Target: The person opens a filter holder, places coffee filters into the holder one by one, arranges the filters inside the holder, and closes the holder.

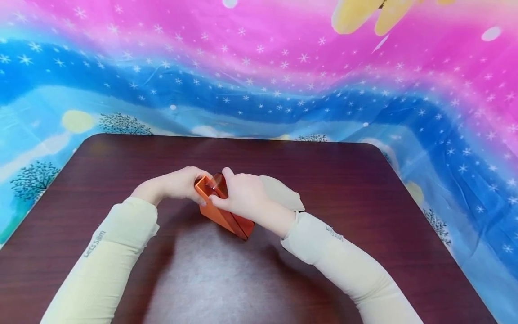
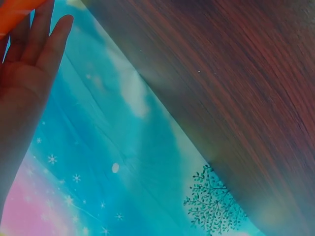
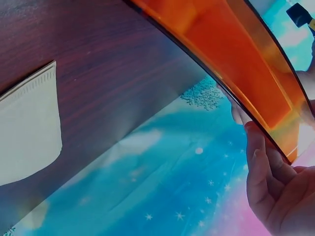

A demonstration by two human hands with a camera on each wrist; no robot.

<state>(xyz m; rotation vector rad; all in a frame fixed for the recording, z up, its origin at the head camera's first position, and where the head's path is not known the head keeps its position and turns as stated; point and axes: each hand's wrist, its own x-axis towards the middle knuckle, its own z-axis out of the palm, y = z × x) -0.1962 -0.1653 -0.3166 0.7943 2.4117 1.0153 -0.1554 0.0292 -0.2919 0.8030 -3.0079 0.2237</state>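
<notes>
An orange box-like holder (image 1: 216, 215) is held tilted above the table, its narrow open end toward the upper left. My left hand (image 1: 182, 182) grips that end, thumb on the near side. In the left wrist view the same hand (image 2: 24, 83) shows with a bit of orange at the corner. My right hand (image 1: 247, 193) holds the darker translucent panel (image 1: 244, 223) along the holder's right side, thumb at the rim. The right wrist view shows the glossy panel (image 3: 231, 44) with my right hand's fingers (image 3: 261, 167) at its lower end.
A beige flat stack with a crimped edge (image 1: 281, 191), like paper filters, lies on the table just beyond my right hand; the right wrist view shows it too (image 3: 29, 132). The dark wooden table (image 1: 344, 180) ends at a patterned pink and blue cloth (image 1: 259, 90).
</notes>
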